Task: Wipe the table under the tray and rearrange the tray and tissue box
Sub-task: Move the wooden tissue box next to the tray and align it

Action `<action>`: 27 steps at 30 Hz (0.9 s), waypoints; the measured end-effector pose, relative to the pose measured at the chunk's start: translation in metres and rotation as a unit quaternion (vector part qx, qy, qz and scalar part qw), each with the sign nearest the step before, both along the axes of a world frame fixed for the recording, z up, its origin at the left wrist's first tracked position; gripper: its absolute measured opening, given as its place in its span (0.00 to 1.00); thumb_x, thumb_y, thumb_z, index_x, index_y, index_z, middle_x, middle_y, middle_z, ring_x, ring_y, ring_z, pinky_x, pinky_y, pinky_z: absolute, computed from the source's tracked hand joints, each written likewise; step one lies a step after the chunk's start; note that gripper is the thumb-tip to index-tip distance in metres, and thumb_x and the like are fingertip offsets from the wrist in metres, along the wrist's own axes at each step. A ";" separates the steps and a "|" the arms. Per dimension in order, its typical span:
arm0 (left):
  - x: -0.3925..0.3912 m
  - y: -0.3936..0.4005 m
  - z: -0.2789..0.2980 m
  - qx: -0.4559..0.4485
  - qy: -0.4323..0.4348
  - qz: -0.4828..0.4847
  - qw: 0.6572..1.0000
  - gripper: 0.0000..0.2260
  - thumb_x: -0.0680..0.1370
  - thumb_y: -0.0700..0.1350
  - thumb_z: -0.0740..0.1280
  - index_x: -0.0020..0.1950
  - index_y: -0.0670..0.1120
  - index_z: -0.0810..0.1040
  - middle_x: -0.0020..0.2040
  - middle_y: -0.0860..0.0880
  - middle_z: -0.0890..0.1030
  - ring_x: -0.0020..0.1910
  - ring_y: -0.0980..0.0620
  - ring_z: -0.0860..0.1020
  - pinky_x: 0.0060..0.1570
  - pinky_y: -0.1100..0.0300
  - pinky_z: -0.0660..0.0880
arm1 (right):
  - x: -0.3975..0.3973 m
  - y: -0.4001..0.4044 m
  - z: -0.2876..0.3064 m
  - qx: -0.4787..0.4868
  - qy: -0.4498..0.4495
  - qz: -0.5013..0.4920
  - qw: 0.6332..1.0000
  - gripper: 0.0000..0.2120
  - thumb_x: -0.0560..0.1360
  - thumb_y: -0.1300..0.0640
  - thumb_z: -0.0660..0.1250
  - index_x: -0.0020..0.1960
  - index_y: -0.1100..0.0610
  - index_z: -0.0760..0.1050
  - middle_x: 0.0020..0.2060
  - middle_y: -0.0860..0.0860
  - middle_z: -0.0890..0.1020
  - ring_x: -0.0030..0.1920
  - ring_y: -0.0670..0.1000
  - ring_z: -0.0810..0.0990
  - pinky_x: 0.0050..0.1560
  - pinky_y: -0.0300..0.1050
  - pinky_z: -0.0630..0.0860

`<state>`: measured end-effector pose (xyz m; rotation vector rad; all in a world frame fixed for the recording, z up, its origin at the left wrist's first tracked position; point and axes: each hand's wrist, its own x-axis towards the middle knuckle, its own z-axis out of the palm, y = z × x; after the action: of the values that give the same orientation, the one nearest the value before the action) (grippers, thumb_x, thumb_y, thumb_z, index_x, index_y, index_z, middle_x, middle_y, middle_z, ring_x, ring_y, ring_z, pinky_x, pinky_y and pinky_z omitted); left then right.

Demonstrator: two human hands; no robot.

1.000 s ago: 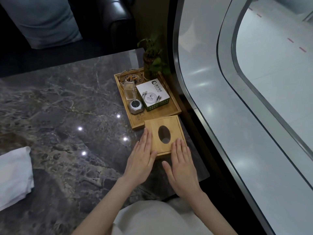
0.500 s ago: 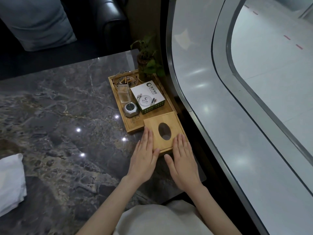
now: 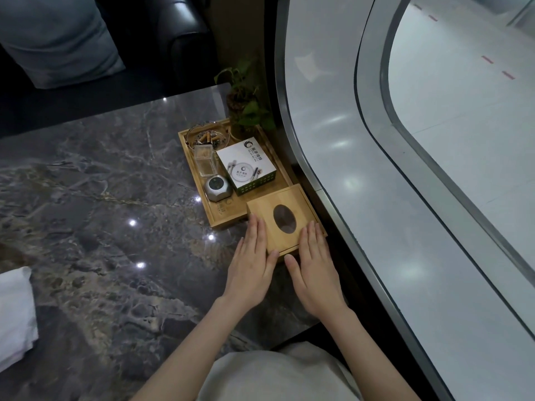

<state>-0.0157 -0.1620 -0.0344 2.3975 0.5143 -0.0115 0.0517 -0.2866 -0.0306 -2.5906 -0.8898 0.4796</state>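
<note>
A square bamboo tissue box (image 3: pixel 278 198) with an oval hole stands on the dark marble table (image 3: pixel 101 212), its far edge against the near right corner of the bamboo tray (image 3: pixel 228 213). My left hand (image 3: pixel 252 267) lies flat on the box's near left corner. My right hand (image 3: pixel 314 273) lies flat on its near right corner. Both thumbs sit by the box's near side. The tray holds an ashtray (image 3: pixel 207 137), a clear container (image 3: pixel 204 160), a silver gadget (image 3: pixel 217 188) and a white carton (image 3: pixel 246 166).
A folded white cloth (image 3: pixel 14 314) lies at the table's left edge. A small potted plant (image 3: pixel 246 111) stands behind the tray. A curved grey ledge (image 3: pixel 333 183) runs close along the table's right side. A black sofa (image 3: pixel 179 33) with a cushion (image 3: pixel 58 39) is beyond.
The tissue box has slid away from me and a little to the right, up against the tray, with both hands on it. The view has shifted slightly.
</note>
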 end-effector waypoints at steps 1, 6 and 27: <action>0.001 -0.001 0.000 -0.002 0.000 0.002 1.000 0.28 0.80 0.53 0.49 0.69 0.52 0.31 0.70 0.54 0.30 0.71 0.60 0.40 0.73 0.59 0.45 | 0.000 0.000 0.000 0.002 0.002 -0.002 1.000 0.38 0.71 0.34 0.30 0.74 0.56 0.36 0.71 0.48 0.36 0.73 0.47 0.34 0.71 0.42 0.37; 0.002 -0.004 0.001 -0.005 0.005 0.011 1.000 0.28 0.81 0.53 0.49 0.68 0.52 0.30 0.70 0.54 0.30 0.74 0.56 0.41 0.74 0.56 0.47 | 0.001 0.001 0.001 0.007 0.007 -0.007 1.000 0.38 0.70 0.33 0.30 0.73 0.55 0.35 0.71 0.48 0.36 0.73 0.47 0.34 0.71 0.42 0.37; 0.018 0.036 0.048 -0.050 -0.059 0.099 0.992 0.12 0.79 0.47 0.57 0.52 0.46 0.79 0.50 0.47 0.81 0.51 0.51 0.78 0.50 0.59 0.73 | 0.018 0.033 0.051 0.145 0.032 -0.072 0.986 0.13 0.78 0.55 0.59 0.61 0.56 0.72 0.56 0.52 0.79 0.54 0.45 0.75 0.53 0.37 0.71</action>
<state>0.0018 -0.1256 0.0132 2.2252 0.6783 0.1858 0.0695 -0.2533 0.0202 -2.3389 -0.6886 0.3600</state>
